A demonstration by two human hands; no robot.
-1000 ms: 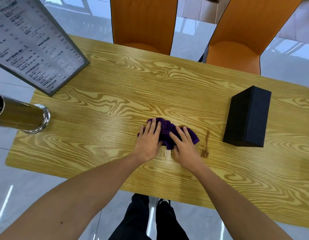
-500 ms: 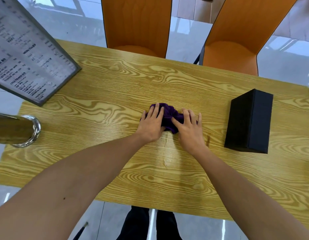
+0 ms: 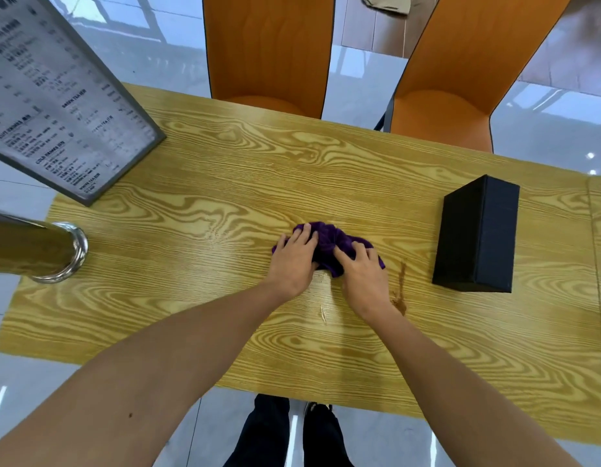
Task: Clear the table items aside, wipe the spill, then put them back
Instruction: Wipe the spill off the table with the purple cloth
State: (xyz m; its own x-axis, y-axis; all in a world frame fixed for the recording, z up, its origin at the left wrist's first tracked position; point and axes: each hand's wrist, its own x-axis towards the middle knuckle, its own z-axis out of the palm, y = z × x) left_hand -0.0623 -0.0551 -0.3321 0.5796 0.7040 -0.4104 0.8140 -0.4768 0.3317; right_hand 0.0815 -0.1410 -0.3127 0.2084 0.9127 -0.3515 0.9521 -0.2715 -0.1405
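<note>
A crumpled purple cloth lies near the middle of the wooden table. My left hand presses flat on its left part, fingers spread. My right hand presses on its right part. A brown spill streak runs just right of my right hand, uncovered by the cloth. A thin wet mark shows on the wood below the hands. A black box stands at the right. A framed menu stand is at the far left corner, and a metal cylinder at the left edge.
Two orange chairs are pushed against the table's far side. My legs and shoes show below the near edge. Glossy tiled floor surrounds the table.
Both hands slid the cloth away from me and then back toward me and slightly right. The brown streak beside my right hand shows more fully than half a second ago.
</note>
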